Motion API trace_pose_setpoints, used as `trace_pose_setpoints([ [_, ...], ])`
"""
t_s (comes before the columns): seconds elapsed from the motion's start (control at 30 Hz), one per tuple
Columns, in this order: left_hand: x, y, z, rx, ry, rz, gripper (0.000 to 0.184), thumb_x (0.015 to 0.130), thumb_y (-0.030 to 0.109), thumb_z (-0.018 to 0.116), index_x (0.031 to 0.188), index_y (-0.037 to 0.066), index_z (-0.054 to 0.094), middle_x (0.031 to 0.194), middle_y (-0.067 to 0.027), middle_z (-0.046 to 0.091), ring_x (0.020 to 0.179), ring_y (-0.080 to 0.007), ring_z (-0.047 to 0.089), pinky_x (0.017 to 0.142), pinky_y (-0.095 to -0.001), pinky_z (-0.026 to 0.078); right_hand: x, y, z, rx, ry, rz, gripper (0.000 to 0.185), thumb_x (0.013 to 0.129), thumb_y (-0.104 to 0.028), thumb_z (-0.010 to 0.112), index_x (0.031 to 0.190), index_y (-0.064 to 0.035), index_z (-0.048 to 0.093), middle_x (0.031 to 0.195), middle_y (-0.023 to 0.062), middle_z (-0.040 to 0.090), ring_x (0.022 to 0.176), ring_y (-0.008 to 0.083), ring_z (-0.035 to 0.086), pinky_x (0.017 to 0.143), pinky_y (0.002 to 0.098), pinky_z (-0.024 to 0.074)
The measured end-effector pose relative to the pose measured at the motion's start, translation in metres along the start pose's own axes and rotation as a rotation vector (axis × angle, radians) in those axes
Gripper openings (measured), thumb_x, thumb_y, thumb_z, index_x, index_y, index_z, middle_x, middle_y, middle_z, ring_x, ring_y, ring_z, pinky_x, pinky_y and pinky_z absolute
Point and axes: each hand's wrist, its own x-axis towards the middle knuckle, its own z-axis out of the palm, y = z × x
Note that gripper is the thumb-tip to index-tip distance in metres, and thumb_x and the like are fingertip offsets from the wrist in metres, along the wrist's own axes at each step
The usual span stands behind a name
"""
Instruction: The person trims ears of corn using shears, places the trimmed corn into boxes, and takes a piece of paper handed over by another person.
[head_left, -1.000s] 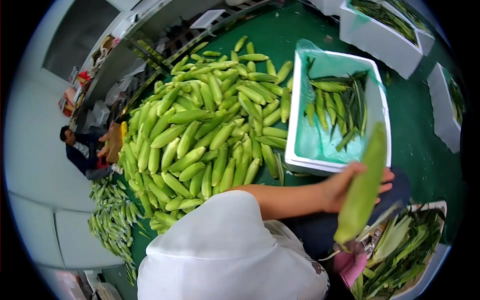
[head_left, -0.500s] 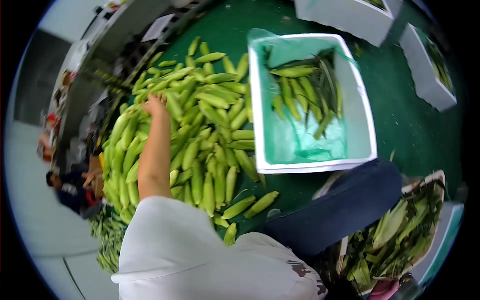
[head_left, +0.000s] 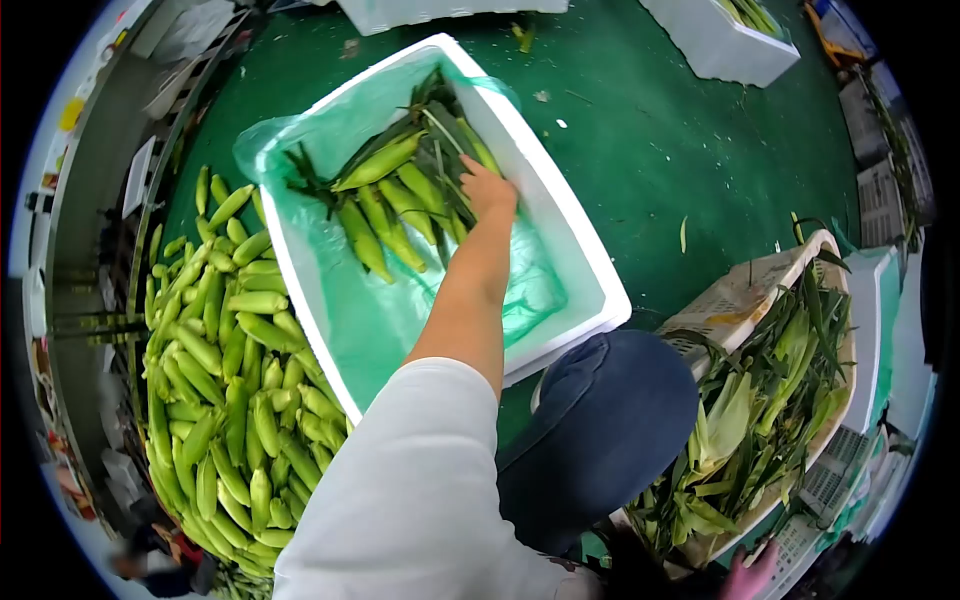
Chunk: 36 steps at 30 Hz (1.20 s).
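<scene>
My left hand (head_left: 487, 190) is inside the white foam box (head_left: 590, 250), on the dark green leaves (head_left: 430, 160) beside several green corn ears (head_left: 405, 210). Its fingers are bent together, and what they grip is hidden. The box is lined with thin green plastic (head_left: 375, 330). At the bottom right edge, my right hand (head_left: 750, 575) wears a pink glove and is closed round a small object, too small to name, by the crate of husks (head_left: 740, 430).
A large pile of corn ears (head_left: 235, 380) lies on the green floor (head_left: 690, 180) at the left. More foam boxes (head_left: 720, 45) stand at the top. A shelf (head_left: 85, 250) runs along the left side. A person (head_left: 170, 565) is at the bottom left.
My left hand held a corn ear, then reached over the pile, and is now in the foam box. The view has turned, shifting the box left. My gloved right hand stays near the husks.
</scene>
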Motion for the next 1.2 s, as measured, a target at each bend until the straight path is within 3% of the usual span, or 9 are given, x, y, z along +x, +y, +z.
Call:
trace_pose_setpoints([
  [0.2, 0.053, -0.052, 0.017, -0.453, 0.059, -0.137, 0.096, 0.075, 0.000, 0.061, 0.155, 0.008, 0.009, 0.126, -0.0253, 0.054, 0.106, -0.0404, 0.060, 0.096, -0.0450, 0.049, 0.020, -0.025, 0.007, 0.260, -0.075, 0.009, 0.068, 0.084, -0.028, 0.075, 0.133, 0.0100, 0.048, 0.134, 0.0282, 0.054, 0.127, 0.0379, 0.050, 0.107, 0.0415, 0.0387],
  [0.3, 0.058, -0.075, -0.032, -1.165, -0.533, -0.492, 0.033, 0.068, 0.002, 0.054, 0.100, 0.008, 0.052, 0.097, -0.0132, 0.052, 0.074, -0.0331, 0.050, 0.064, -0.0440, 0.046, 0.037, -0.022, 0.010, 0.533, -0.107, 0.019, 0.068, 0.084, -0.028, 0.076, 0.136, 0.0065, 0.047, 0.135, 0.0259, 0.054, 0.125, 0.0394, 0.050, 0.109, 0.0426, 0.0359],
  [0.37, -0.002, -0.049, -0.098, -1.392, -0.633, -0.633, 0.017, 0.063, 0.003, 0.052, 0.076, 0.009, 0.042, 0.087, -0.0098, 0.048, 0.069, -0.0284, 0.044, 0.061, -0.0377, 0.042, 0.053, 0.024, 0.065, 0.676, 0.004, -0.090, 0.058, 0.091, -0.010, 0.065, 0.141, 0.0066, 0.041, 0.129, 0.0140, 0.055, 0.113, 0.0198, 0.053, 0.099, 0.0302, 0.0404],
  [0.57, -0.161, 0.058, -0.243, -1.570, -1.141, -0.231, 0.023, 0.069, 0.002, 0.049, 0.091, 0.003, 0.055, 0.102, -0.0119, 0.061, 0.091, -0.0321, 0.055, 0.085, -0.0458, 0.047, 0.055, -0.019, 0.046, 1.121, -0.128, -0.074, 0.064, 0.092, -0.011, 0.067, 0.146, 0.0040, 0.036, 0.141, 0.0174, 0.046, 0.129, 0.0250, 0.045, 0.109, 0.0354, 0.0338],
  [0.73, -0.311, 0.169, -0.284, -1.278, -1.286, 0.041, 0.035, 0.072, 0.001, 0.048, 0.105, 0.006, 0.058, 0.103, -0.0083, 0.064, 0.098, -0.0305, 0.058, 0.088, -0.0496, 0.046, 0.030, -0.048, -0.025, 1.373, -0.264, -0.329, 0.057, 0.081, -0.006, 0.067, 0.134, 0.0006, 0.046, 0.127, 0.0111, 0.057, 0.102, 0.0145, 0.054, 0.088, 0.0288, 0.0462],
  [0.87, -0.434, 0.191, -0.239, -0.965, -1.480, 0.101, 0.038, 0.091, 0.039, 0.064, 0.114, 0.008, 0.058, 0.101, -0.0061, 0.067, 0.086, -0.0187, 0.064, 0.053, -0.0290, 0.047, 0.013, -0.027, -0.030, 1.646, -0.047, -0.526, 0.051, 0.081, -0.005, 0.063, 0.129, -0.0014, 0.049, 0.124, 0.0088, 0.058, 0.097, 0.0131, 0.054, 0.087, 0.0288, 0.0462],
  [1.0, -0.509, 0.187, -0.163, -0.634, -1.655, 0.091, 0.061, 0.089, 0.046, 0.067, 0.134, 0.009, 0.050, 0.125, -0.0121, 0.060, 0.114, -0.0237, 0.058, 0.093, -0.0416, 0.051, 0.008, 0.013, -0.041, 1.668, 0.049, -0.569, 0.050, 0.083, -0.006, 0.061, 0.130, -0.0008, 0.047, 0.122, 0.0098, 0.060, 0.095, 0.0134, 0.056, 0.086, 0.0302, 0.0475],
  [1.1, -0.529, 0.156, -0.117, -0.382, -1.733, 0.071, 0.064, 0.092, 0.052, 0.059, 0.136, 0.008, 0.047, 0.125, -0.0111, 0.060, 0.111, -0.0244, 0.060, 0.093, -0.0393, 0.050, 0.021, 0.034, -0.042, 1.958, -0.386, -0.281, 0.039, 0.086, -0.014, 0.061, 0.122, 0.0004, 0.053, 0.107, 0.0090, 0.064, 0.088, 0.0122, 0.058, 0.082, 0.0286, 0.0484],
  [1.2, -0.537, 0.133, -0.112, -0.239, -1.636, 0.228, 0.053, 0.094, 0.042, 0.061, 0.127, 0.001, 0.054, 0.112, -0.0103, 0.064, 0.099, -0.0193, 0.062, 0.085, -0.0339, 0.051, 0.057, 0.034, 0.019, 1.681, -0.073, -0.126, 0.036, 0.084, -0.023, 0.067, 0.109, 0.0005, 0.057, 0.096, 0.0075, 0.063, 0.087, 0.0158, 0.059, 0.081, 0.0302, 0.0480],
])
